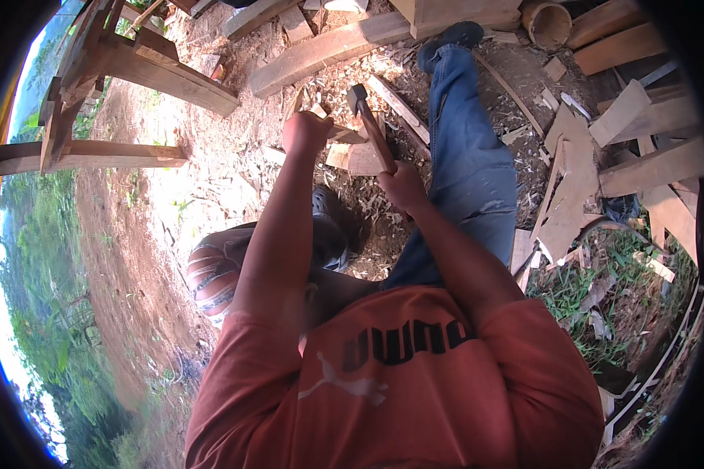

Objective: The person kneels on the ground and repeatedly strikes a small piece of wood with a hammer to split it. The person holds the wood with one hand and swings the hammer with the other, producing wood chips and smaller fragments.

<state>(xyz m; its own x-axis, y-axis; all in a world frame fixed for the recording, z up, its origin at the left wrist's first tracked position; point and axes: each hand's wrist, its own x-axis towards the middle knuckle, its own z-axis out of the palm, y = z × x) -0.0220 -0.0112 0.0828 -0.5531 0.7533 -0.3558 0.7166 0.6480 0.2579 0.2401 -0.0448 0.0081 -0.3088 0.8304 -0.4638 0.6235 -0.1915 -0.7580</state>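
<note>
My right hand [403, 186] is wrapped round the lower end of a hammer's wooden handle. The hammer [377, 139] slants up and to the left, its dark, blocky metal head raised at the far end. Left of it, my left hand [307, 131] is closed on a piece of wood [346, 134] that sticks out toward the hammer handle. My fingers hide much of that piece. Below the hammer lies a pale wooden block [365, 160] on the chip-covered ground. Whether the held piece touches this block I cannot tell.
My jeans-clad right leg [473, 164] stretches forward beside the work. A long beam [328, 51] lies beyond my hands, and a narrow plank [399, 109] is near the leg. Timber supports [172, 74] stand at left. Scrap boards [571, 180] pile up at right, with a hollow wooden cylinder [546, 25] behind.
</note>
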